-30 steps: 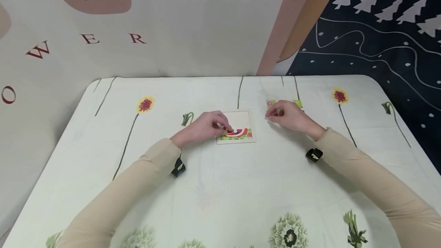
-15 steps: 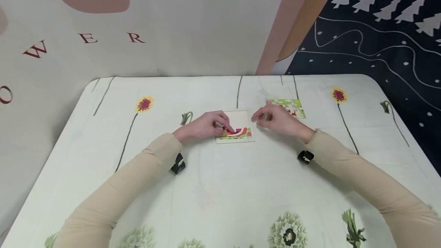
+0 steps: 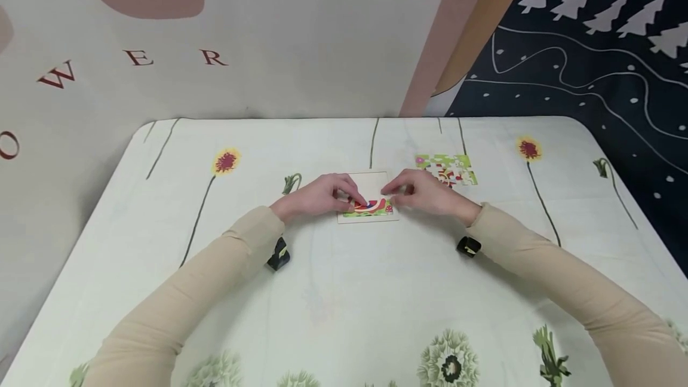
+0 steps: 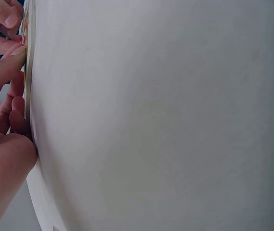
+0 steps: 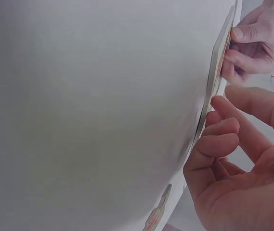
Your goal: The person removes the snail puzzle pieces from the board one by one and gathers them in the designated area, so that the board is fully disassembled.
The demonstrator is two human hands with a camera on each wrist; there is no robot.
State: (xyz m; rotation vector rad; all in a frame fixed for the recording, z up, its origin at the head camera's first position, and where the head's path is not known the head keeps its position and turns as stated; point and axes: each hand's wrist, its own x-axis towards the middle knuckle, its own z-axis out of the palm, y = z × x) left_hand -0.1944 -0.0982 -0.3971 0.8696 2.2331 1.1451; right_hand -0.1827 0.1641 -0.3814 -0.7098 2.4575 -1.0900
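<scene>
A small wooden jigsaw tray [image 3: 371, 183] lies on the table, with colourful jigsaw pieces [image 3: 373, 212] filling its near part. My left hand [image 3: 322, 194] is at the tray's left side, thumb and index fingertips touching the pieces, the other fingers bent. From the right comes my right hand [image 3: 427, 196]; its thumb and index finger are spread apart at the tray's right edge. In the right wrist view that index fingertip [image 5: 216, 102] meets the tray's side, and no piece shows between finger and thumb. The left hand partly hides the tray's left end.
Several loose green, white and red pieces [image 3: 457, 166] lie grouped just behind the right hand. The white tablecloth [image 3: 344, 291] is printed with flowers and stems. A pale printed wall cloth [image 3: 322, 46] hangs behind the table.
My right hand has moved left and slightly nearer, away from the loose pieces to the tray's right edge, uncovering those pieces. The left hand has stayed on the tray.
</scene>
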